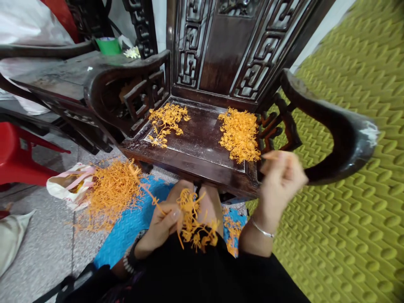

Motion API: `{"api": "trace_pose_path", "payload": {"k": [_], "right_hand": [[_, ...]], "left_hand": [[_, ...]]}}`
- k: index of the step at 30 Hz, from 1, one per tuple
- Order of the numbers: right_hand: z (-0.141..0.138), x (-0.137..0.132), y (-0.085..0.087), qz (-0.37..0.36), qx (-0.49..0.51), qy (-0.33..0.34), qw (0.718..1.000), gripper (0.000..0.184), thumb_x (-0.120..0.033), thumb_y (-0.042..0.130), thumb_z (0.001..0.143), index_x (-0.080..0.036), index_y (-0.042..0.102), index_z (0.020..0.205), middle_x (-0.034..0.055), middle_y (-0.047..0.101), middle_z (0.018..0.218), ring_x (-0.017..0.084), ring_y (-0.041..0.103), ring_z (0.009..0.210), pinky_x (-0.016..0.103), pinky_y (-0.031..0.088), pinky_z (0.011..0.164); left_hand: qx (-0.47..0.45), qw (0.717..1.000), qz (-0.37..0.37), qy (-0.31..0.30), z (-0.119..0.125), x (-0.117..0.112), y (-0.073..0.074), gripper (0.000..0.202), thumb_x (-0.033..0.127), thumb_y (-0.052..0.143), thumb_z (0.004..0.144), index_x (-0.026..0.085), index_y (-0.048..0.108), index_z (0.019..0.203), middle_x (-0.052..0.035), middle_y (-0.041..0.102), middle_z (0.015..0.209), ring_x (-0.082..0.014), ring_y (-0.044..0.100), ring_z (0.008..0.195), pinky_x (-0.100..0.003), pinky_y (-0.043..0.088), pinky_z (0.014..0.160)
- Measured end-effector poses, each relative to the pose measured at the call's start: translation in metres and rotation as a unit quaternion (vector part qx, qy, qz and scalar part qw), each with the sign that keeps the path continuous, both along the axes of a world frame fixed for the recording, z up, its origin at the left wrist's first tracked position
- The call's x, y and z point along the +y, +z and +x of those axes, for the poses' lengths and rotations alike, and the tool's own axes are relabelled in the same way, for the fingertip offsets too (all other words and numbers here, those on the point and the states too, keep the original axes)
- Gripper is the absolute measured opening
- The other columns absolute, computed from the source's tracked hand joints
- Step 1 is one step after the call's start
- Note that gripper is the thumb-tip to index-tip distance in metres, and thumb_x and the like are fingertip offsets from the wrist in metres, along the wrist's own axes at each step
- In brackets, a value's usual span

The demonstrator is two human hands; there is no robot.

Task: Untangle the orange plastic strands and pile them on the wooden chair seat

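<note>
My left hand (161,227) is closed on a tangled bunch of orange plastic pieces (195,223) held over my lap. My right hand (282,179) is raised near the chair's right front corner, its fingers pinched together and blurred; a thin orange piece seems to be between them. On the dark wooden chair seat (202,141) lie two heaps: a loose branching one (166,121) at the left and a denser pile of small orange pieces (240,134) at the right.
A big heap of orange strands (110,193) lies on the floor by a white bag (67,185). A blue mat (135,223) is under my knees. Green textured matting (347,202) covers the right. A red stool (15,155) stands left.
</note>
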State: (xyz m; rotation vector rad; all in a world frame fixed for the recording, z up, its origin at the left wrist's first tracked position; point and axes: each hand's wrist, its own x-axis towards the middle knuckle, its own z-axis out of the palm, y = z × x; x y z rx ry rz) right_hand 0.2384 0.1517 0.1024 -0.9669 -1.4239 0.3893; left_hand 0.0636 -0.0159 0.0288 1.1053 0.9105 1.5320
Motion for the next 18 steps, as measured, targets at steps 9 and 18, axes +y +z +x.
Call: {"api": "trace_pose_path", "payload": {"k": [9, 18], "right_hand": [[0.046, 0.112, -0.062, -0.141, -0.361, -0.086, 0.918, 0.039, -0.020, 0.047, 0.077, -0.013, 0.065, 0.111, 0.0101, 0.063, 0.081, 0.021, 0.053, 0.068, 0.033, 0.041, 0.070], [0.050, 0.140, -0.107, -0.163, -0.385, -0.121, 0.900, 0.028, -0.026, 0.053, 0.071, -0.008, 0.071, 0.083, 0.0175, 0.063, 0.084, 0.030, 0.051, 0.083, 0.043, 0.042, 0.080]], "left_hand": [[-0.106, 0.992, -0.055, 0.036, 0.004, 0.015, 0.006, 0.052, 0.062, 0.052, 0.084, 0.018, 0.054, 0.057, 0.0096, 0.020, 0.035, -0.0037, 0.008, 0.031, -0.022, 0.017, 0.036], [-0.163, 0.973, -0.095, 0.135, -0.004, 0.018, -0.007, 0.038, 0.053, 0.071, 0.073, 0.015, 0.069, 0.070, 0.0106, 0.026, 0.036, -0.0037, 0.014, 0.034, -0.019, 0.015, 0.038]]}}
